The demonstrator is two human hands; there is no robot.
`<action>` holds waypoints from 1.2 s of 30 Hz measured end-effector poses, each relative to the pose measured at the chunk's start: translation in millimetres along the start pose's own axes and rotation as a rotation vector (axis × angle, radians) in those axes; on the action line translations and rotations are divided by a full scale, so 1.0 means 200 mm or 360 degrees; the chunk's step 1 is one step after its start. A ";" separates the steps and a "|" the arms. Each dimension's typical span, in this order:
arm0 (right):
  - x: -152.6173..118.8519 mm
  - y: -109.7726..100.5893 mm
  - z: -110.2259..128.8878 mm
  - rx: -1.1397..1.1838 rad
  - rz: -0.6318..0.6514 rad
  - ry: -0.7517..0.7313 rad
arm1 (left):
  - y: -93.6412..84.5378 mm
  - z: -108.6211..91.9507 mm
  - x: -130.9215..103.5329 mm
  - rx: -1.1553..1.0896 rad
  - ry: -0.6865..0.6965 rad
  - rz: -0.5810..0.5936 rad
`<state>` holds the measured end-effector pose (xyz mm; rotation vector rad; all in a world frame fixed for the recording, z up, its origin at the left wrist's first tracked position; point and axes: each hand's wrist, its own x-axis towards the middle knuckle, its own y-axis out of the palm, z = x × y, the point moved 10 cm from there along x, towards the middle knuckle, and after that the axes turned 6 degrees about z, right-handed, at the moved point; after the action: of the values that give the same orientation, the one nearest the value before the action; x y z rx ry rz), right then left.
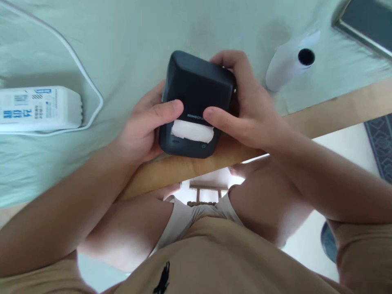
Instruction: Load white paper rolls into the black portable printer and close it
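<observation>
A dark label printer (197, 87) with NIIMBOT lettering is held above the table's front edge. White paper (192, 131) sticks out of the slot on its face. My left hand (147, 122) grips the printer's left side, thumb on the face above the paper. On the other side, my right hand (245, 102) wraps round the edge, its thumb beside the lettering and its fingers behind the upper right corner. The fingers behind the printer are partly hidden.
A white power strip (39, 108) with a white cable (76, 59) lies at the left on the green cloth (131, 36). At the right are a white paper roll (283, 65) and a dark box (369, 24). The wooden table edge (174, 173) runs below the printer.
</observation>
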<state>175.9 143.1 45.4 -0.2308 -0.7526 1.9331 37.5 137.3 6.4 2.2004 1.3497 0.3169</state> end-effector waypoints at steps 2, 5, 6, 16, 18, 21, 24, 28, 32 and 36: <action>0.01 0.00 -0.02 -0.0067 0.0025 0.0026 | 0.00 0.00 0.00 0.0025 0.0037 -0.0004; 0.01 0.02 -0.04 -0.0133 0.0095 0.0072 | -0.02 0.01 0.00 0.0025 0.0019 -0.0091; 0.01 0.02 -0.05 -0.0130 0.0120 0.0072 | -0.03 0.02 0.00 -0.0010 -0.0014 -0.0153; -0.01 -0.06 -0.01 -0.0249 0.0052 0.0007 | -0.06 0.08 0.02 -0.0197 -0.0309 -0.0439; -0.02 -0.08 0.00 -0.0266 0.0010 0.0030 | -0.08 0.05 0.02 -0.0221 -0.0145 -0.0417; -0.02 -0.09 0.04 -0.0303 -0.0018 -0.0045 | -0.11 0.04 -0.01 -0.0182 -0.0088 -0.0503; -0.02 -0.09 0.09 -0.0320 -0.0024 -0.0220 | -0.09 0.02 -0.01 -0.0240 -0.0018 -0.0513; 0.00 -0.11 0.11 -0.0403 -0.0032 -0.0236 | -0.07 0.01 -0.01 -0.0322 -0.0002 -0.0514; -0.03 -0.17 0.18 -0.0468 -0.0221 -0.0215 | -0.08 0.02 -0.01 -0.0269 -0.0044 -0.0516; -0.04 -0.21 0.21 -0.0496 -0.0284 -0.0062 | -0.08 0.02 -0.01 -0.0242 -0.0040 -0.0454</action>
<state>192.6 131.5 101.8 -0.3057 -1.0647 1.6516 27.6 139.7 -5.8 1.8534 1.5483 0.2739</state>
